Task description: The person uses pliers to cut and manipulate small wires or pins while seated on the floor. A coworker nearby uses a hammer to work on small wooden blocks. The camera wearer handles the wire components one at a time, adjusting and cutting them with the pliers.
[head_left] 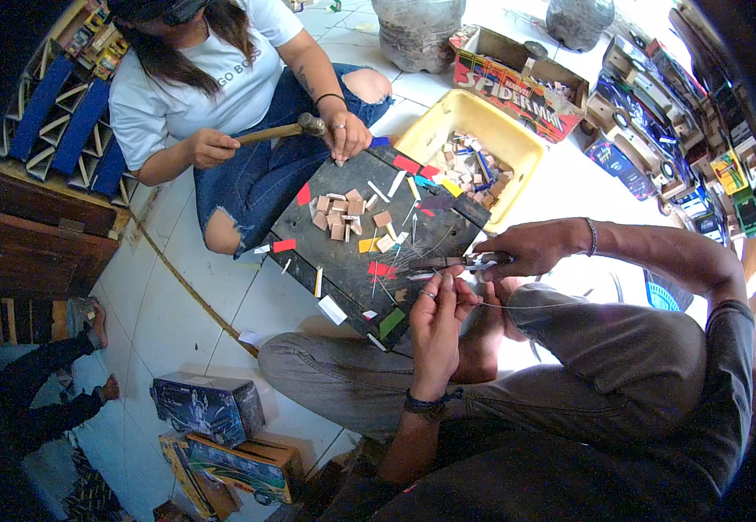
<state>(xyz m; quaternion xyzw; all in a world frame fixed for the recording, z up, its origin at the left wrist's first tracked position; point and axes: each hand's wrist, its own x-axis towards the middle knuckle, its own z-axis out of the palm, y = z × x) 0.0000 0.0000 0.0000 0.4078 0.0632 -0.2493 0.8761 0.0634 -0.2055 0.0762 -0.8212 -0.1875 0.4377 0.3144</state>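
My left hand (437, 324) pinches a thin pale wire (526, 306), which trails off to the right over my leg. My right hand (536, 247) is wrapped round the handles of a pair of pliers (449, 261). The pliers' jaws point left, just above my left fingertips; whether they grip the wire is too small to tell. Below lies a dark board (330, 261) with short wire pieces (406, 254) scattered near the jaws. Small wooden blocks (338, 214) are heaped on it, among red, yellow, white and green scraps.
Across the board a co-worker holds a hammer (272, 133), the other hand at the board's far edge. A yellow basin (530, 170) of wooden pieces and a red printed carton (524, 111) stand beyond. Toy trucks (208, 407) sit at lower left; more vehicles line the right.
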